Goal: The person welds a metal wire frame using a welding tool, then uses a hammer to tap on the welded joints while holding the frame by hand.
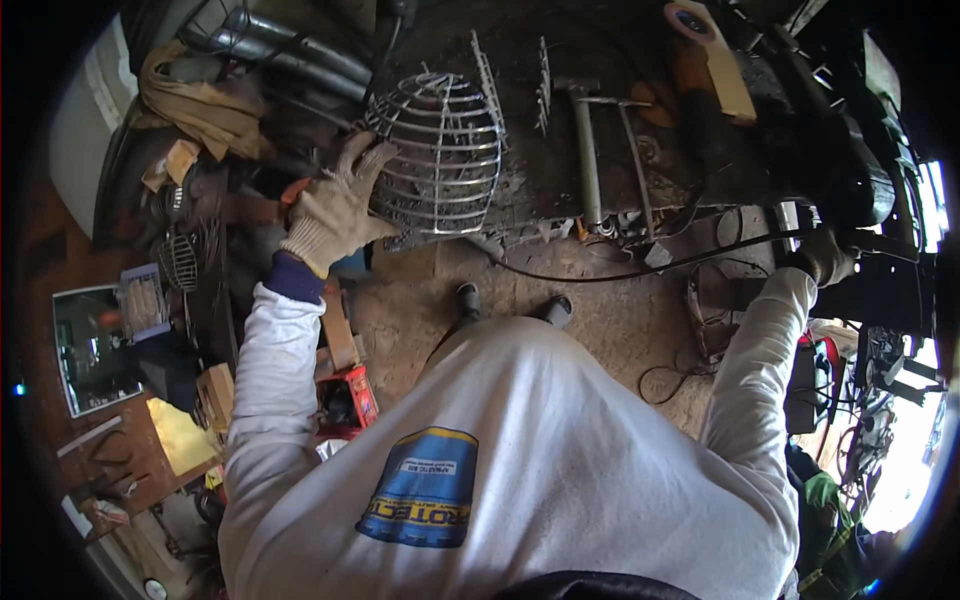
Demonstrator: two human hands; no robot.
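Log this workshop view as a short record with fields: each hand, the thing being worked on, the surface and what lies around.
left hand: gloved, resting on the side of the wire cage
right hand: gloved, far right, gripping a dark tool; grip partly hidden
wire cage: dome-shaped, metal rods, lying on the workbench
workbench: dark, dirty metal top
black cable: runs along the bench edge toward the right hand
floor: bare, with wire coils

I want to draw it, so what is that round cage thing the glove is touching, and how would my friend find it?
Look at the dirty metal workbench running across the top of the picture. At its left end, under the gloved left hand, sits a dome-shaped wire cage. It is the only rounded basket of pale hoops and ribs; the metal pieces beside it are flat and straight.
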